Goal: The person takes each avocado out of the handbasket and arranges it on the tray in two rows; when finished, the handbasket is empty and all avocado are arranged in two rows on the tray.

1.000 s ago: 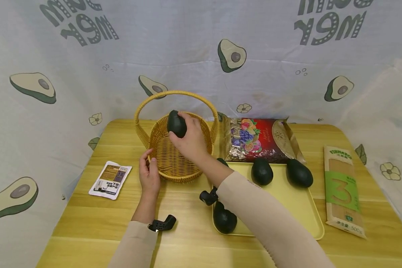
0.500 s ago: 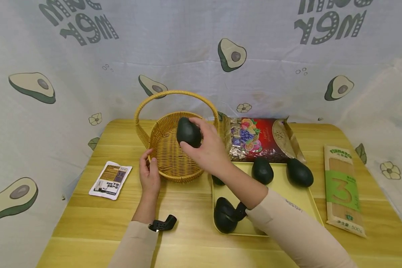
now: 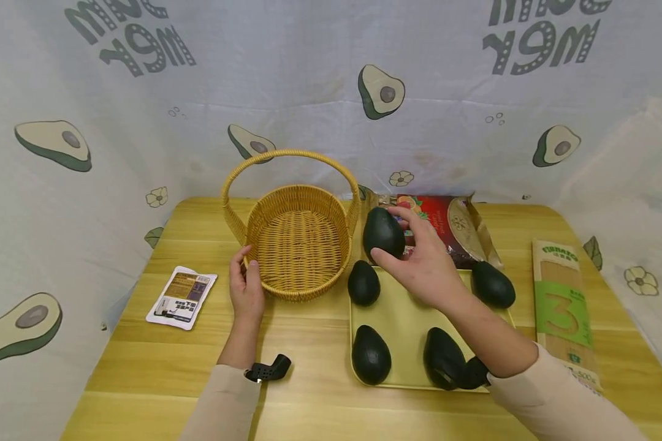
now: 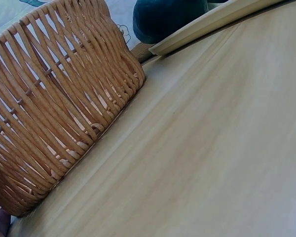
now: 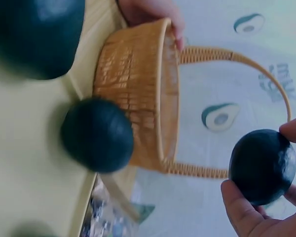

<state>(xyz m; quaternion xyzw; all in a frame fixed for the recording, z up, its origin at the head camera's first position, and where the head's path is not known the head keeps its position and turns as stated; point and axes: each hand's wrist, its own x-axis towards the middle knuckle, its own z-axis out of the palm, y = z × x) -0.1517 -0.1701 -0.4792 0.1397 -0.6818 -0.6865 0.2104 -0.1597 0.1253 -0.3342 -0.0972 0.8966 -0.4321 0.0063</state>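
In the head view my right hand [image 3: 425, 263] holds a dark green avocado [image 3: 383, 234] between thumb and fingers, raised above the back edge of a yellow tray [image 3: 399, 331]. The right wrist view shows the same avocado [image 5: 262, 167] in the fingertips. My left hand [image 3: 247, 285] grips the left rim of a round wicker basket [image 3: 300, 254] with a tall handle. Nothing lies inside the basket. Several more avocados rest on the tray, among them one at its back left [image 3: 364, 283] and one at its front left [image 3: 371, 355]. My right hand and forearm cover part of the tray.
A red candy bag [image 3: 447, 226] lies behind the tray, partly hidden by my right hand. To the tray's right is a long noodle pack [image 3: 564, 300]. A small white pouch [image 3: 182, 297] lies left of the basket. A printed cloth [image 3: 309, 73] hangs behind the table.
My right hand has moved the avocado from above the basket rightward to above the tray's back edge. The left hand and basket have stayed in place.
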